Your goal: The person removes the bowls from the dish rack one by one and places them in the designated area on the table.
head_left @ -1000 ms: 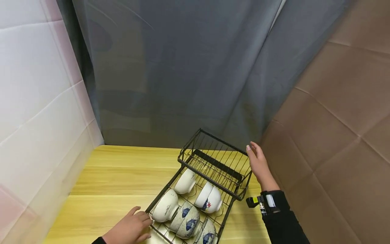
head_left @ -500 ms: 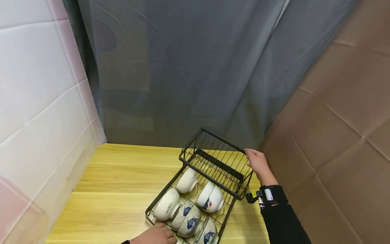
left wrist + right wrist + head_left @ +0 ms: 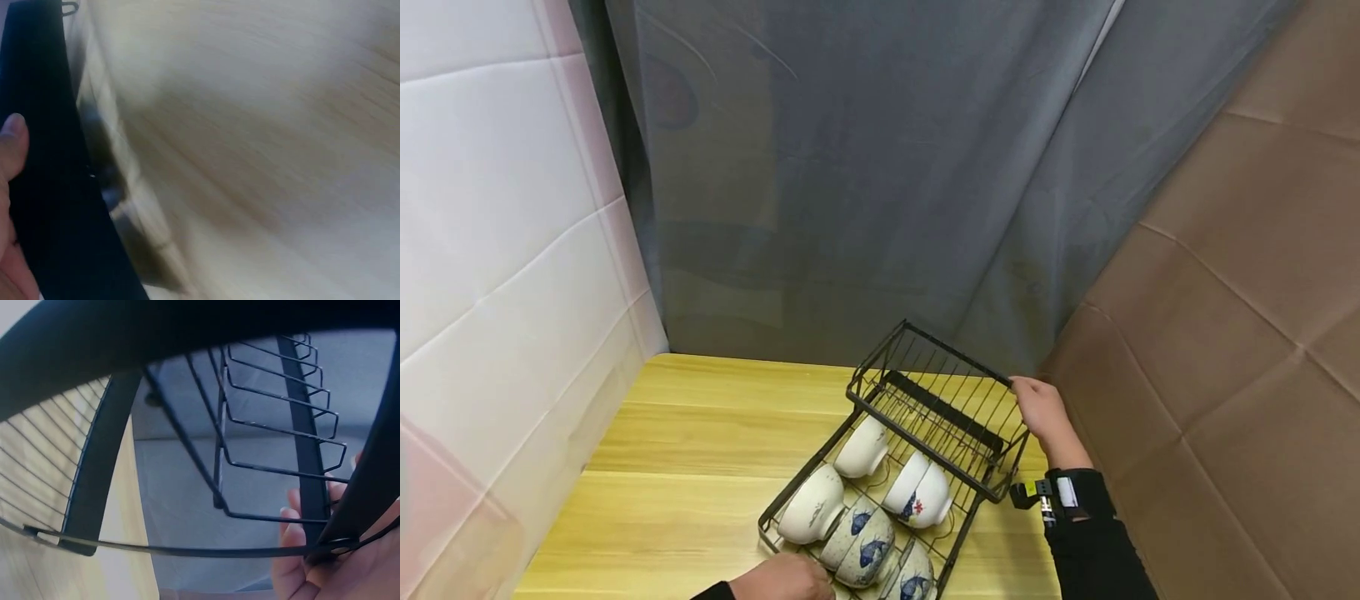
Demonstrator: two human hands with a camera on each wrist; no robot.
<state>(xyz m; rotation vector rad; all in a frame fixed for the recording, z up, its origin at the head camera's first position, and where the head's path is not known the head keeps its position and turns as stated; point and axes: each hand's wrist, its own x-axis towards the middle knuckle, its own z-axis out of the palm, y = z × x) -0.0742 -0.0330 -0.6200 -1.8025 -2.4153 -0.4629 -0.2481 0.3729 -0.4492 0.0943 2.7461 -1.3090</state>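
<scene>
A black two-tier wire dish rack (image 3: 922, 446) stands slanted on the wooden table. My right hand (image 3: 1041, 408) grips the far right corner of its upper basket; in the right wrist view the fingers (image 3: 292, 534) curl round a black bar there. Low in the head view my left hand (image 3: 786, 577) is at the rack's near end. Its thumb (image 3: 12, 147) lies over a flat black bar (image 3: 69, 162) in the left wrist view. White bowls (image 3: 811, 504), blue fish-patterned bowls (image 3: 857, 546) and nested bowls with a red flower (image 3: 919, 492) lie on their sides in the lower tier.
Pale yellow wooden table (image 3: 685, 467) shows to the rack's left. A grey curtain (image 3: 850, 183) hangs at the back. White cloth (image 3: 505, 217) walls the left side, and brown cloth (image 3: 1240, 317) stands close on the right beside my right arm.
My left hand has moved right from the rack's left corner to its near end and taken hold. My right hand has lowered and closed round the upper basket's corner.
</scene>
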